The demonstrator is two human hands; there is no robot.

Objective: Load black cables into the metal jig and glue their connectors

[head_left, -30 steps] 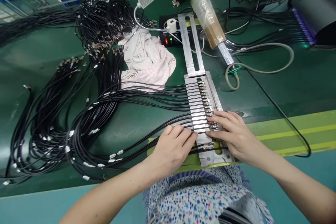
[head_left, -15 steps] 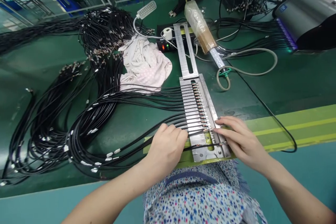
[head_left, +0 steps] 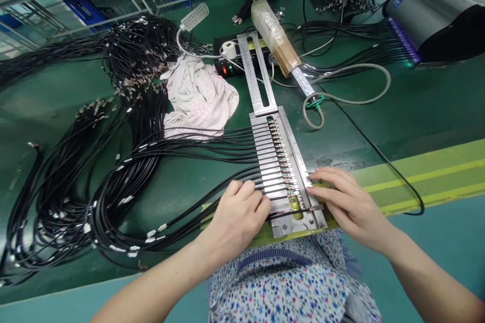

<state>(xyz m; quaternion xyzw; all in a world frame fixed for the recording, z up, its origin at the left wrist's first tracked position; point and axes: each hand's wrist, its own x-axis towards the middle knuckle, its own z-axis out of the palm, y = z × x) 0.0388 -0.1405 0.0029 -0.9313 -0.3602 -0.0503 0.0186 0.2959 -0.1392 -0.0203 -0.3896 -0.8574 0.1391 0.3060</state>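
Note:
A slotted metal fixture (head_left: 265,156) lies near the table's front edge, with a row of black cables (head_left: 223,154) laid side by side across it. Their small metal ends line up along its central slot. My left hand (head_left: 242,212) is closed around black cables at the fixture's lower left side; the fingertips are partly hidden. On the other side, my right hand (head_left: 348,202) has its fingers stretched out, their tips touching the fixture's right rail. One cable end (head_left: 312,208) crosses the lower part of the fixture, just under the right fingers.
Cable bundles (head_left: 129,171) spread over the left of the green table. A crumpled cloth (head_left: 204,96), a small lamp (head_left: 194,16), a wrapped dispensing syringe (head_left: 276,40) and a black control box (head_left: 227,66) stand beyond the fixture. A grey machine (head_left: 435,15) glows purple at the right.
The view has shifted slightly, so the table's things appear further left. A cable end near the right fingertips now lies down in the fixture's row, and the right fingers rest on the rail.

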